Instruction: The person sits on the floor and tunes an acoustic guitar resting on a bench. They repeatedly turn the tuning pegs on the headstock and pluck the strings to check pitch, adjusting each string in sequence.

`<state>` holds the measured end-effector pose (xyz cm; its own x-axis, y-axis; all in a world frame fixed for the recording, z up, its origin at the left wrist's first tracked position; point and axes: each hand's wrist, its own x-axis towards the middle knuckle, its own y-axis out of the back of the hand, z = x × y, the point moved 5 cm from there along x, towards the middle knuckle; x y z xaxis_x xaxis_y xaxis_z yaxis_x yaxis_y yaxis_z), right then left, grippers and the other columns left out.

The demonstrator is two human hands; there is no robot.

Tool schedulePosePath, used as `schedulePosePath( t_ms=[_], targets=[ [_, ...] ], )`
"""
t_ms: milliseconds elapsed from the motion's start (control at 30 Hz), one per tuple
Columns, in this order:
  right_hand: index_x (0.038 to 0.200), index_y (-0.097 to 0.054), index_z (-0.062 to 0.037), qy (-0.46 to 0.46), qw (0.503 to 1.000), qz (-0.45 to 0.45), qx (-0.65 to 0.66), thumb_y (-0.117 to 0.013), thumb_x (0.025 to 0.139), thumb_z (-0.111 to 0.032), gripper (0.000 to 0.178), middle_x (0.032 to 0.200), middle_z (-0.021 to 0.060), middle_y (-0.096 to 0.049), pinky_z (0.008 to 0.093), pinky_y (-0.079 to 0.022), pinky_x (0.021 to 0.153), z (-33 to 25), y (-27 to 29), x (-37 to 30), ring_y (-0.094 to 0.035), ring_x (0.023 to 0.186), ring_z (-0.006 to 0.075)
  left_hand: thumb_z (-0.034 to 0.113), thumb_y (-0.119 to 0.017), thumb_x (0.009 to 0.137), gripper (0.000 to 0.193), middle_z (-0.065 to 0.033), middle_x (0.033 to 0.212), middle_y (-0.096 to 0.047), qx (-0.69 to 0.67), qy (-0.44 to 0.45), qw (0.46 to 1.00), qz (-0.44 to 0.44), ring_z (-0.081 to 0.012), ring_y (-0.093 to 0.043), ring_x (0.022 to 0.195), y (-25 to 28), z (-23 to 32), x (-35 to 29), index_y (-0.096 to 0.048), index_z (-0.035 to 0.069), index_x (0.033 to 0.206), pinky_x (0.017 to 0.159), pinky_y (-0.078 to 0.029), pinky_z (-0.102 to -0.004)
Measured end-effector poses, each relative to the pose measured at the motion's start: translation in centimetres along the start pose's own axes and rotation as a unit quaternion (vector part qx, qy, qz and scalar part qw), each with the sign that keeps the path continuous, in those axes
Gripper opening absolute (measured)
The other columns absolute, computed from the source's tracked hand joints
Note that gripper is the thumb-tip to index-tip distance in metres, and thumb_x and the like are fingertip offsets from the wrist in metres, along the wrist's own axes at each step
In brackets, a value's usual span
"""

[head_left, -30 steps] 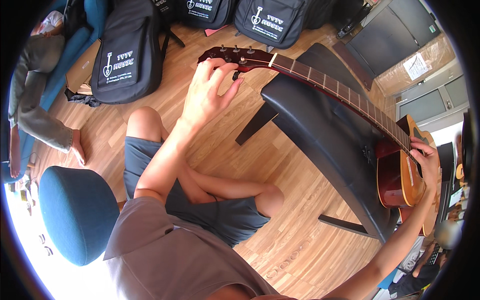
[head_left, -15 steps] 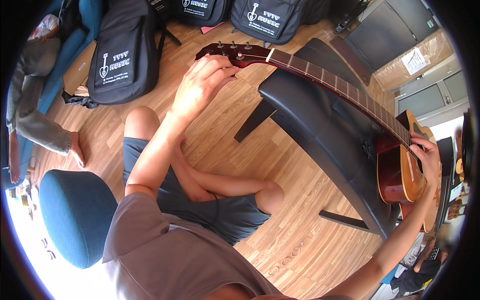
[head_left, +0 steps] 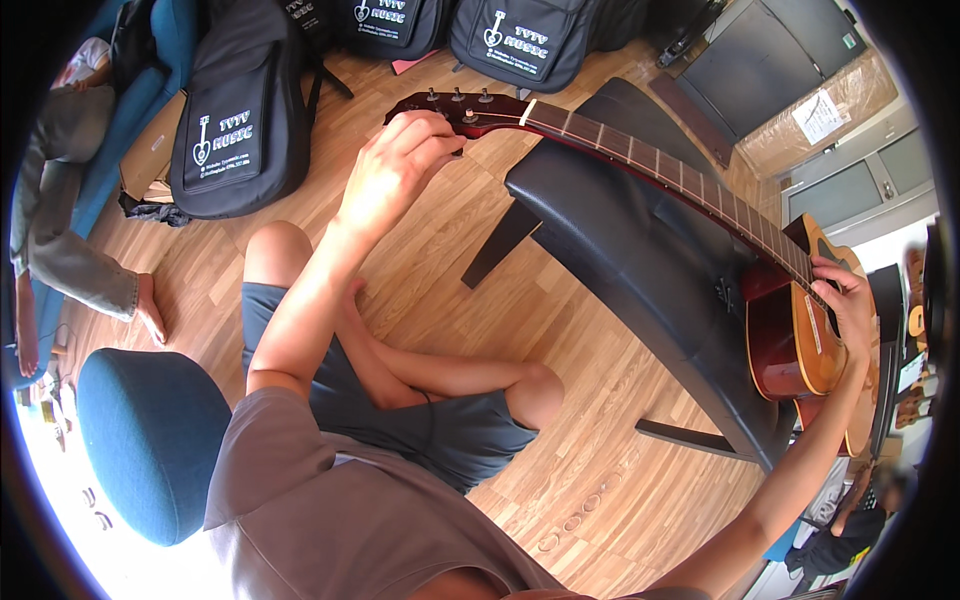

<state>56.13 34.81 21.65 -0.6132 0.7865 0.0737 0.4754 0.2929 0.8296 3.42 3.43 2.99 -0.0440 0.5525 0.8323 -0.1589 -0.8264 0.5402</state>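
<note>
An acoustic guitar with a reddish-brown side and pale top rests across a black padded bench, its neck reaching to the upper left. At the dark headstock, my left hand has its fingers closed at the near-side tuning pegs, one dark peg showing by the fingertips. Which peg they grip is partly hidden. My right hand is at the body end of the fretboard, fingers apart and touching the strings there; its thumb is hard to see.
Black guitar bags stand at the back left and centre. A blue round stool is at my left, near a seated person's leg. Thin rings lie on the wooden floor. A wrapped carton stands at the far right.
The whole view has shifted slightly, so the guitar and bench sit a little further left. My left fingers have turned slightly at the pegs; my right hand stays at the strings.
</note>
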Motion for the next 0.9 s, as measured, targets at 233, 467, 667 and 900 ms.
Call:
schedulePosePath(
  t_ms=[233,467,667,900],
  targets=[
    [0.111,-0.077,0.0043,-0.002,1.0,0.0,0.0,-0.082,0.087,-0.005,0.026,0.132,0.0162,-0.072,0.0345,-0.051,0.105,-0.48,-0.01,-0.03,-0.066,0.121,0.0219,0.014,-0.084,0.081,0.028,-0.0021,0.109,-0.068,-0.004,0.058,0.998,0.015,-0.0244,-0.066,0.106,-0.85,-0.14,-0.78,-0.074,0.009,0.107,0.085,-0.059,-0.0388],
    [0.11,-0.077,0.0056,-0.01,1.0,0.001,-0.002,-0.082,0.088,-0.007,0.026,0.131,0.0174,-0.072,0.035,-0.051,0.104,-0.49,-0.1,0.09,-0.066,0.12,0.0224,0.016,-0.086,0.08,0.029,-0.0036,0.104,-0.067,0.006,0.025,0.999,0.045,-0.0259,-0.066,0.1,-0.39,-0.08,-0.78,-0.074,0.007,0.105,0.078,-0.06,-0.0389],
    [0.11,-0.077,0.006,-0.014,1.0,0.0,0.007,-0.083,0.088,-0.009,0.028,0.13,0.0182,-0.072,0.0358,-0.05,0.106,-0.74,-0.1,0.03,-0.066,0.121,0.024,0.016,-0.089,0.078,0.031,-0.0054,0.102,-0.067,0.018,0.034,0.998,0.049,-0.027,-0.066,0.098,-0.69,-0.02,-0.6,-0.072,0.005,0.101,0.077,-0.059,-0.0388],
    [0.108,-0.077,0.0062,-0.002,1.0,0.001,-0.002,-0.083,0.087,-0.008,0.026,0.128,0.0174,-0.073,0.035,-0.052,0.102,-0.53,0.07,0.15,-0.068,0.115,0.0218,0.014,-0.091,0.076,0.029,-0.0086,0.1,-0.068,0.011,0.071,0.995,0.064,-0.0286,-0.067,0.096,-0.9,0.34,-0.49,-0.071,0.004,0.095,0.08,-0.058,-0.0393]
  ],
)
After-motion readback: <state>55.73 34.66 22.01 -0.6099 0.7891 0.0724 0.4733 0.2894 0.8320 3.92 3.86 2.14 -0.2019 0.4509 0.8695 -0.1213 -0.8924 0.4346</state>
